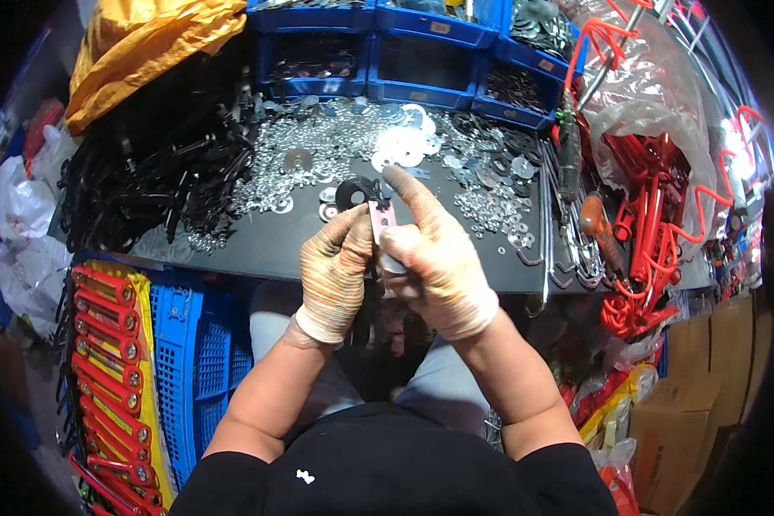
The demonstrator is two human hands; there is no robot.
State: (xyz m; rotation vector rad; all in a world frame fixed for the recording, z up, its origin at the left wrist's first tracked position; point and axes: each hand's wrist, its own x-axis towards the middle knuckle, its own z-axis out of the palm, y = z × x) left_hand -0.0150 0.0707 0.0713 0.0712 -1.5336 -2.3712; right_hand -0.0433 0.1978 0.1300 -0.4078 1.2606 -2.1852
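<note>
1. Clearly, the left hand (335,273), in a striped glove, has its thumb and forefinger pinched together on a pale metal strip (382,222) with holes in it.
2. The right hand (445,271), gloved too, has its thumb pressed on the strip's lower part and its other fingers curled in; only the forefinger stretches out, past the strip's upper end. What lies under the curled fingers I cannot tell.
3. A black round part (353,194) sits at the strip's upper left; whether they are joined is unclear.
4. The strip is held up between the hands, near the front edge of the counter (271,245).
5. Bare surface shows to either side of the hands, widest at the left.
6. Farther in, small metal parts (275,146) and washers crowd the middle, up to the blue bins (426,95) along the back.
7. Black parts (146,172) heap up at the left; bent rods (568,258), an orange-handled tool (593,215) and bagged red parts (654,189) close off the right.
</note>
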